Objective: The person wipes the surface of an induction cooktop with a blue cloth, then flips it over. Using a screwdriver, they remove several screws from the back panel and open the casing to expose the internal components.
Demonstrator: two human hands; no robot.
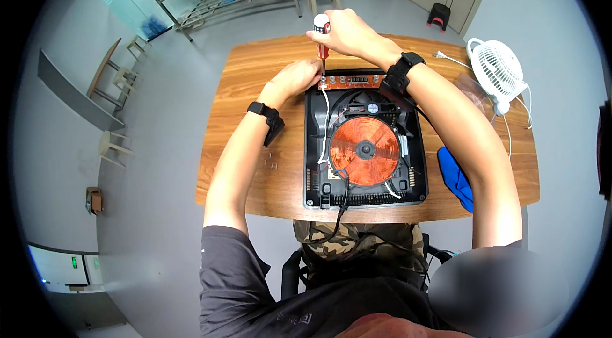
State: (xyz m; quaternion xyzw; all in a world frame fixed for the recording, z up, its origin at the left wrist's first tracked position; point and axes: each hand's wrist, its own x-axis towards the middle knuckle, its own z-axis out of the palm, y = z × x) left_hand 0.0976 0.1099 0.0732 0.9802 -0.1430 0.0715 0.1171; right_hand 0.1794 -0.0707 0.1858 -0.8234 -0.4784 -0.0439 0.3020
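Observation:
On the table lies the opened black base of an induction cooker (417, 193), with a round copper coil (347, 158) in its middle. A narrow orange circuit board (338, 86) with a small display runs along its far edge. My right hand (349, 33) is closed round the red and white handle of a screwdriver (323, 51), held upright with its shaft down at the board's far left end. Right by the shaft's lower end, my left hand (294, 79) has its fingertips pinched together; what they hold, if anything, is hidden. A white cable (327, 115) runs from the board beside the coil.
Small screws (271, 164) lie on the wooden table (255, 61) left of the cooker. To the right are a blue cloth item (454, 175), a clear plastic bag (473, 91) and a white fan (499, 70) with its cord. A black power cord (342, 212) hangs over the near edge.

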